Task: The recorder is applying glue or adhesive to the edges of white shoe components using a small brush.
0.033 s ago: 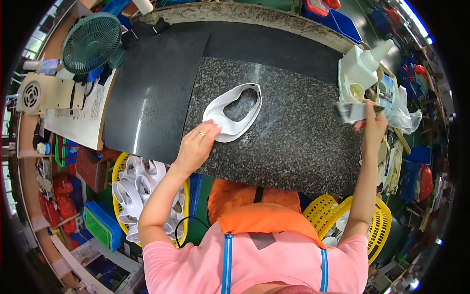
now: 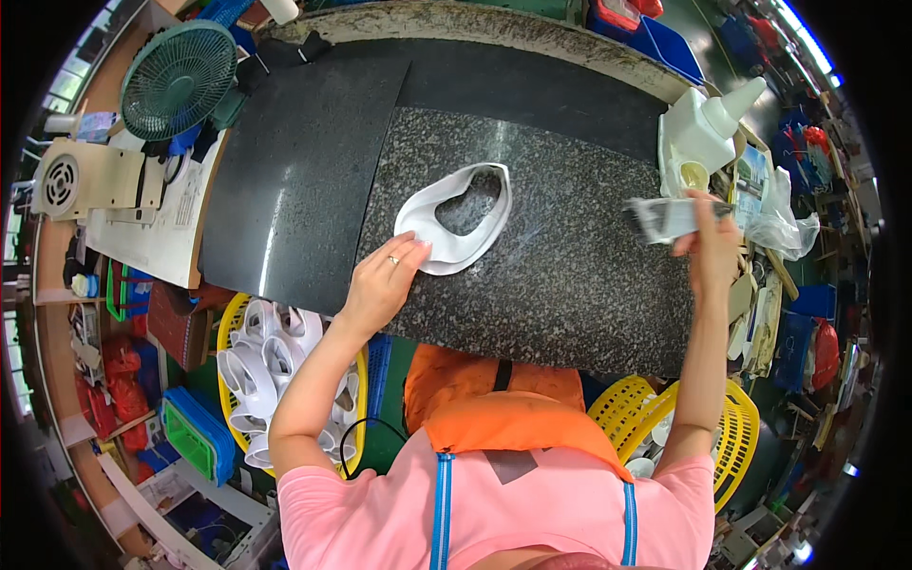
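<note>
A white shoe upper [image 2: 446,252], bent into a loop with an open middle, lies on the speckled stone slab [image 2: 579,275]. My left hand [image 2: 385,280] holds its near left edge, fingers together on the material. Over the slab's right side, my right hand [image 2: 711,249] is closed around a flat brush [image 2: 665,218], smeared by motion. The brush's wide pale end points left, away from the shoe upper and not touching it. Just beyond that hand is a small cup [image 2: 692,176] with yellowish stuff in it, beside a white squeeze bottle [image 2: 703,128] with a cone-shaped nozzle.
A yellow basket [image 2: 226,356] full of white uppers stands below the table at left. Another yellow basket [image 2: 736,446] is by my right arm. Black sheets [image 2: 294,180] cover the table's left and back. A green fan [image 2: 179,81] stands far left; a plastic bag [image 2: 787,218] lies at right.
My right hand has moved slightly left and nearer with the brush. My left hand and the shoe upper have hardly shifted.
</note>
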Motion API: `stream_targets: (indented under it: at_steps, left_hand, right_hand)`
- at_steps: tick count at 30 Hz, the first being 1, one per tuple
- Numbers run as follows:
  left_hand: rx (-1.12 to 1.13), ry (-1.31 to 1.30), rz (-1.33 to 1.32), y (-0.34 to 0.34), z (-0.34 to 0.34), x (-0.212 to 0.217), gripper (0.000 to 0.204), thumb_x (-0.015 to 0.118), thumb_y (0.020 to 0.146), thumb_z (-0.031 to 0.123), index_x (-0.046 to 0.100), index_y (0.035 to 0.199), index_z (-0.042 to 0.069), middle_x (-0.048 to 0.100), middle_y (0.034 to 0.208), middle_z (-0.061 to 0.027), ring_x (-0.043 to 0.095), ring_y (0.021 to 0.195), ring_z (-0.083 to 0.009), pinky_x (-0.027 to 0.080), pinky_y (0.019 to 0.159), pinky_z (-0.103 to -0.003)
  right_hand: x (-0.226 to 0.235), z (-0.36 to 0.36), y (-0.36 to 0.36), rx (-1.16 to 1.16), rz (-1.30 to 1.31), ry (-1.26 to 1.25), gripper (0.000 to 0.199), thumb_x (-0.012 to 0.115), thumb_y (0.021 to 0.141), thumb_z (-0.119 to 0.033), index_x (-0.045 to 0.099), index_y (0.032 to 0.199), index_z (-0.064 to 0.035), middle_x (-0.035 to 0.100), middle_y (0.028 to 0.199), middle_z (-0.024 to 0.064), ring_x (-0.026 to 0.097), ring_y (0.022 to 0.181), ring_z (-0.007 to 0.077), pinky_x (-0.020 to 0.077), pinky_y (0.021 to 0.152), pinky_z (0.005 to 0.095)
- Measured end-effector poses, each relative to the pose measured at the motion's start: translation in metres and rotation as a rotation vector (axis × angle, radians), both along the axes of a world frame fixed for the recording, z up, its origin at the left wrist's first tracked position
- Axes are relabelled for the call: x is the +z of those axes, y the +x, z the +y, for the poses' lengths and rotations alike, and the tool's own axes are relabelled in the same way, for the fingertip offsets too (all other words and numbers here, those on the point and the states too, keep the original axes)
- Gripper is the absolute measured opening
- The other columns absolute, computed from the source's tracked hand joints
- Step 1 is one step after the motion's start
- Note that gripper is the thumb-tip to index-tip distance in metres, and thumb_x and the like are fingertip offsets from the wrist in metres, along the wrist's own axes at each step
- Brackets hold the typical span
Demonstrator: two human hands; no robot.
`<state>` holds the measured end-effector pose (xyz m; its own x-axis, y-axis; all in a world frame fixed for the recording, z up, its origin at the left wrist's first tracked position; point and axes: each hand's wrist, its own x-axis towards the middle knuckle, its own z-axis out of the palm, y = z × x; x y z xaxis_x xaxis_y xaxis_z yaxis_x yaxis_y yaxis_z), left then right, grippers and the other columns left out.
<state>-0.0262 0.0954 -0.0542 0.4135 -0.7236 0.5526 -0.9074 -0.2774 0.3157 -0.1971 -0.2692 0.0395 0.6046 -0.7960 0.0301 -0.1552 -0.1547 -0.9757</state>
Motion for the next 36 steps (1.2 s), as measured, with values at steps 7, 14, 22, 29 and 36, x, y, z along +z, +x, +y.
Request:
stream_targets:
  at_steps: [7,14,22,29,36]
  left_hand:
    - [0.036,0.019,-0.084,-0.008,0.007,-0.004,0.019,0.062,0.068,0.003,0.063,0.087,0.003,0.060,0.086,-0.0084,0.063,0.085,-0.0247,0.053,0.069,-0.032]
    - [0.026,0.022,-0.088,-0.008,0.007,-0.004,0.019,0.061,0.068,0.001,0.062,0.087,0.002,0.059,0.085,-0.0099,0.063,0.080,-0.0264,0.053,0.066,-0.034]
    - [0.011,0.029,-0.180,-0.007,0.009,-0.009,0.019,0.060,0.069,0.007,0.059,0.087,0.001,0.056,0.081,-0.0088,0.061,0.077,-0.0243,0.052,0.066,-0.032]
    - [0.019,0.110,-0.130,-0.009,0.009,-0.009,0.018,0.059,0.068,0.006,0.060,0.085,0.001,0.055,0.081,-0.0083,0.060,0.079,-0.0246,0.051,0.068,-0.033]
    - [0.019,0.082,-0.211,-0.008,0.003,-0.004,0.018,0.059,0.066,0.006,0.059,0.083,0.002,0.055,0.083,-0.0071,0.059,0.087,-0.0249,0.051,0.073,-0.035]
  right_hand:
    - [-0.045,0.153,0.085,0.943,-0.226,-0.662,0.040,0.062,0.063,0.008,0.064,0.101,-0.0056,0.062,0.093,0.0100,0.063,0.081,0.0282,0.0524,0.069,0.0354]
    - [-0.057,0.156,0.121,0.941,-0.108,-0.772,0.032,0.062,0.066,0.004,0.065,0.096,-0.0047,0.062,0.094,0.0097,0.062,0.080,0.0300,0.0511,0.067,0.0372]
    - [-0.038,0.157,0.146,1.166,-0.015,-0.703,0.027,0.062,0.064,0.005,0.068,0.089,-0.0031,0.064,0.089,0.0134,0.062,0.081,0.0324,0.0499,0.072,0.0374]
    - [-0.015,0.132,0.155,1.406,0.117,-0.591,0.025,0.068,0.063,0.003,0.067,0.087,-0.0018,0.064,0.084,0.0115,0.062,0.082,0.0292,0.0493,0.071,0.0361]
    - [0.006,0.122,0.142,1.329,0.535,-0.977,0.021,0.063,0.063,0.005,0.066,0.083,-0.0006,0.063,0.084,0.0124,0.062,0.082,0.0319,0.0492,0.072,0.0390]
